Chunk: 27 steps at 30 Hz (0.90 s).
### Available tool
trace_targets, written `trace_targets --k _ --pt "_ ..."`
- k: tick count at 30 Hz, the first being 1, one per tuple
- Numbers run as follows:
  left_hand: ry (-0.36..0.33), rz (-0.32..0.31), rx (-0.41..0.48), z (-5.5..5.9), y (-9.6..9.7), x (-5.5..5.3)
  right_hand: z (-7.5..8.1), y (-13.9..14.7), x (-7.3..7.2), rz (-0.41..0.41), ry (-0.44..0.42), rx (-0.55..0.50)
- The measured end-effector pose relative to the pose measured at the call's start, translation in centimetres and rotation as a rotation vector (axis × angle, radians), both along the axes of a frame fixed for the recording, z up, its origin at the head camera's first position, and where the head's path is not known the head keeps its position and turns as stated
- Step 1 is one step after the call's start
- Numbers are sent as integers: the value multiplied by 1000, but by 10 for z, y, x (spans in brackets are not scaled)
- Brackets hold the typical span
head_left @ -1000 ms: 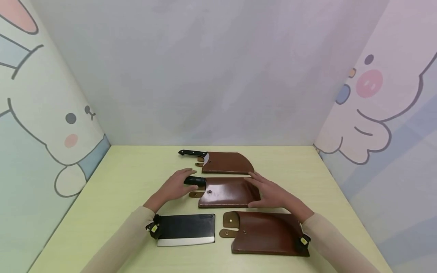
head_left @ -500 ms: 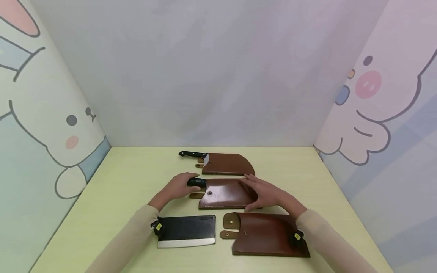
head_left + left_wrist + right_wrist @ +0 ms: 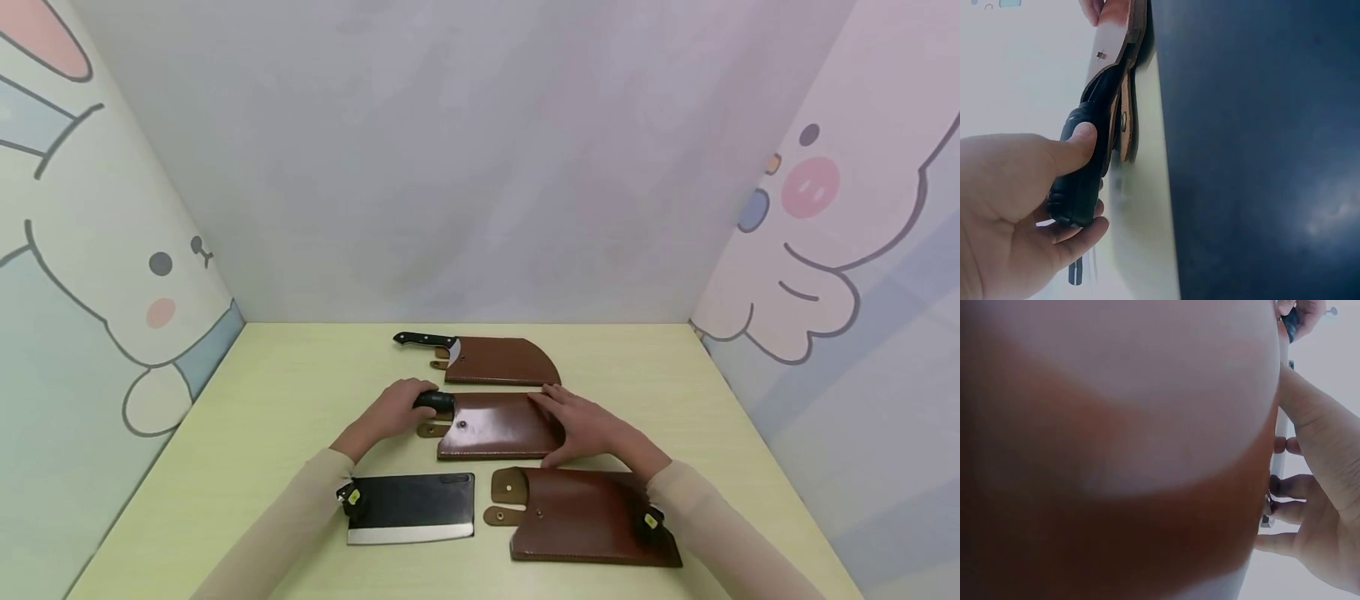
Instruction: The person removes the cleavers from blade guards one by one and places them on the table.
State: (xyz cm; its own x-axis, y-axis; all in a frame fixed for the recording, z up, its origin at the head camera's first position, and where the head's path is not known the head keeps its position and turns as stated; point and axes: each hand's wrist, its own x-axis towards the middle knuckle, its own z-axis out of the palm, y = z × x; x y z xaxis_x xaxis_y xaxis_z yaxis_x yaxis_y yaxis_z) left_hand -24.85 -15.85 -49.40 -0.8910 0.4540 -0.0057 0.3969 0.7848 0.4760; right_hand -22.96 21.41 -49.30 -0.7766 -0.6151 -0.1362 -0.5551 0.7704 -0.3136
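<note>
In the head view, a glossy brown leather sheath [image 3: 498, 425] lies flat in the middle of the table, a black handle [image 3: 437, 402] sticking out of its left end. My left hand [image 3: 388, 408] grips this cleaver handle; the left wrist view has the thumb [image 3: 1082, 139] on top and the fingers curling underneath. The blade is inside the sheath, hidden. My right hand [image 3: 588, 423] holds the sheath's right end, its fingers at the far edge and the thumb at the near edge. An unfastened snap strap [image 3: 432, 430] pokes out below the handle.
Behind lies a black-handled knife [image 3: 423, 339] in a rounded brown sheath [image 3: 498, 360]. Nearer me are a bare cleaver blade [image 3: 412, 504], its left end under my left wrist, and a larger brown sheath [image 3: 592, 517] under my right wrist. Walls enclose the yellowish table [image 3: 300, 358].
My left hand has moved slightly right and closed round the handle. The right hand has shifted a little left along the sheath. In the last half second both barely move.
</note>
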Motion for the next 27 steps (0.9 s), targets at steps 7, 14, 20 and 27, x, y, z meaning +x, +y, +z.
trace_targets --k 7,14,20,27 --pt "21 -3 -21 0 0 0 -2 -1 -1 -32 29 30" --pt "29 14 -11 -1 0 1 -3 1 2 -42 76 20" --pt "121 1 -18 1 0 4 -4 4 2 -44 130 0" --pt "193 18 -9 6 -2 8 4 4 4 -50 170 -46"
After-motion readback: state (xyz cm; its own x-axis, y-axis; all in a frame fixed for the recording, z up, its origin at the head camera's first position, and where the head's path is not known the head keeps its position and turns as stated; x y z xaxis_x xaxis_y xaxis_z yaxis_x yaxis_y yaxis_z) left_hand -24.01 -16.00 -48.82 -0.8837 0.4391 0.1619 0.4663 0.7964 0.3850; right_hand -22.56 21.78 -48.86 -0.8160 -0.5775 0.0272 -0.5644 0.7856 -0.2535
